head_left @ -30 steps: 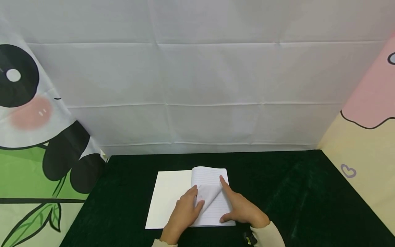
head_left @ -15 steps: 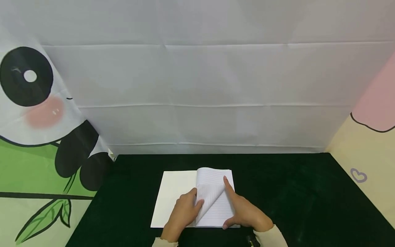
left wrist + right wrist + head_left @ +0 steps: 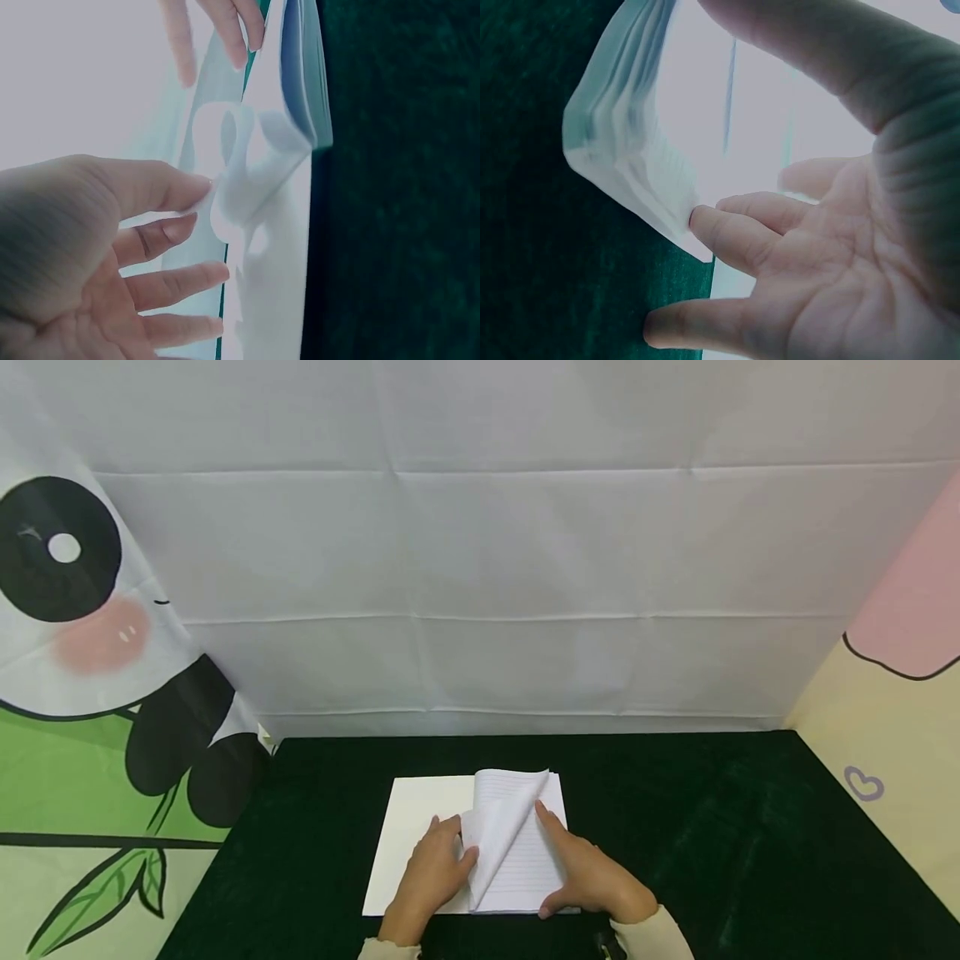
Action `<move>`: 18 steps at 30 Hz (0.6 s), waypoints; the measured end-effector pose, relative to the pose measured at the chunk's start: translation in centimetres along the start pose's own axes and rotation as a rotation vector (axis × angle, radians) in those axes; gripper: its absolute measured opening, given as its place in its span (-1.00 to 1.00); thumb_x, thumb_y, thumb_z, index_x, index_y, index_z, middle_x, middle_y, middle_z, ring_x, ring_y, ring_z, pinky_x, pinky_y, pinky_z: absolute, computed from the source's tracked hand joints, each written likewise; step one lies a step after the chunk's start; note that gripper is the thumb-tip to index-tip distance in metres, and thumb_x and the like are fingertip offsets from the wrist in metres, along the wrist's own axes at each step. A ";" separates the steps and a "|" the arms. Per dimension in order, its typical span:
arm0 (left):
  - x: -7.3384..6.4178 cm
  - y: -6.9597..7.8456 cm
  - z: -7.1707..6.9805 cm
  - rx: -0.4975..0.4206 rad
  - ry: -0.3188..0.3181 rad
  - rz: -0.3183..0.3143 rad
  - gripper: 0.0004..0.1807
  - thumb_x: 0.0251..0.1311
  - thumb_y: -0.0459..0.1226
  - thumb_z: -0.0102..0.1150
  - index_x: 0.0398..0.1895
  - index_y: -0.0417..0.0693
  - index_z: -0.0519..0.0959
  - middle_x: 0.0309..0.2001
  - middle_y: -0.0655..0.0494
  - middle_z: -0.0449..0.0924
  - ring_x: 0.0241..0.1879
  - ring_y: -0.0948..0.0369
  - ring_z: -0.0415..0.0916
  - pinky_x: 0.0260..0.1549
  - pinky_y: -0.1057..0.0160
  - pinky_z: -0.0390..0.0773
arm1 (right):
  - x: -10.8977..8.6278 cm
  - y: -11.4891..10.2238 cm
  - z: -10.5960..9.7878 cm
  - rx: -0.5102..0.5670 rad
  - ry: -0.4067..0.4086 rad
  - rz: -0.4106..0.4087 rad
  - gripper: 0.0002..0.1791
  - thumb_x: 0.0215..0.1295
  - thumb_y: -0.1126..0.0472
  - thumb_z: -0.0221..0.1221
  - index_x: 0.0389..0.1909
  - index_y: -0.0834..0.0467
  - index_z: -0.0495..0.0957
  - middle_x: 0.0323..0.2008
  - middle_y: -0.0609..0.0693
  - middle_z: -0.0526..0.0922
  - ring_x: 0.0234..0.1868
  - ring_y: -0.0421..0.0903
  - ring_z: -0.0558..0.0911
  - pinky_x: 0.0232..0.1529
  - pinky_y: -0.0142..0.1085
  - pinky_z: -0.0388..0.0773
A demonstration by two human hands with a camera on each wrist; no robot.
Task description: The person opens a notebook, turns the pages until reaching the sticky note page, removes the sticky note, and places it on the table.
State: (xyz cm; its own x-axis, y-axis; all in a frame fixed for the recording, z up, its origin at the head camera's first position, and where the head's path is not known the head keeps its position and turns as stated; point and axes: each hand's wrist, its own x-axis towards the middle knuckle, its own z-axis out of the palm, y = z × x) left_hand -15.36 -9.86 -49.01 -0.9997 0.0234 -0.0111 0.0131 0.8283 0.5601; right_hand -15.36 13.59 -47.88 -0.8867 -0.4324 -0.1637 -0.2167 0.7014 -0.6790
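An open notebook with lined white pages lies on the dark green cloth. Its blank left side is flat. One page is folded over diagonally toward the left, its crease running from the upper right to the bottom by the spine. My left hand pinches this page between thumb and index finger. In the left wrist view the page curls into a loop beside the thumb. My right hand rests at the notebook's right edge, thumb and fingers spread; in the right wrist view its fingers extend past the page corner.
The dark green cloth covers the table around the notebook. A white creased sheet hangs behind it. Printed cartoon sheets stand on the left and right sides.
My left hand has moved slightly left with the page, and the fold now reaches the page's top right corner. The right hand stays by the right edge. The head view has shifted somewhat.
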 end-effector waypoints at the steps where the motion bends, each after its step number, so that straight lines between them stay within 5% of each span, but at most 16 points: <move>1: 0.0 -0.1 0.0 0.003 0.001 -0.013 -0.56 0.18 -0.20 0.36 0.05 -0.29 0.57 0.27 -0.26 0.56 0.40 -0.32 0.34 0.28 -0.36 0.38 | -0.1 0.0 0.0 -0.003 0.000 0.007 0.49 -0.34 0.17 0.67 0.60 0.17 -0.11 0.52 0.34 0.21 0.20 0.14 0.51 0.28 0.26 0.39; 7: 0.2 -0.6 -0.4 0.017 0.013 -0.050 -0.51 0.18 -0.22 0.35 0.11 -0.34 0.53 0.32 -0.31 0.49 0.41 -0.35 0.30 0.30 -0.43 0.29 | -0.3 -0.2 0.1 -0.028 -0.013 0.010 0.29 -0.33 0.19 0.66 0.50 0.33 0.15 0.54 0.39 0.11 0.46 0.35 0.33 0.39 0.32 0.24; 18: 0.6 -1.9 -1.9 -0.027 0.017 -0.133 -0.40 0.25 -0.21 0.26 0.30 -0.33 0.43 0.40 -0.31 0.40 0.46 -0.34 0.21 0.38 -0.31 0.28 | -0.1 -0.3 0.0 -0.056 -0.043 0.041 0.14 -0.30 0.22 0.65 0.41 0.33 0.31 0.53 0.38 0.14 0.49 0.37 0.28 0.41 0.34 0.19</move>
State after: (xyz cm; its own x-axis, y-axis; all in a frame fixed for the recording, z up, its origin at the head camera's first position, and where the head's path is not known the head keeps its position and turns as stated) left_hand -15.99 -12.44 -48.50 -0.9927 -0.0956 -0.0729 -0.1202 0.8079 0.5769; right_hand -15.22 13.43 -47.64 -0.8772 -0.4258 -0.2219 -0.2043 0.7493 -0.6300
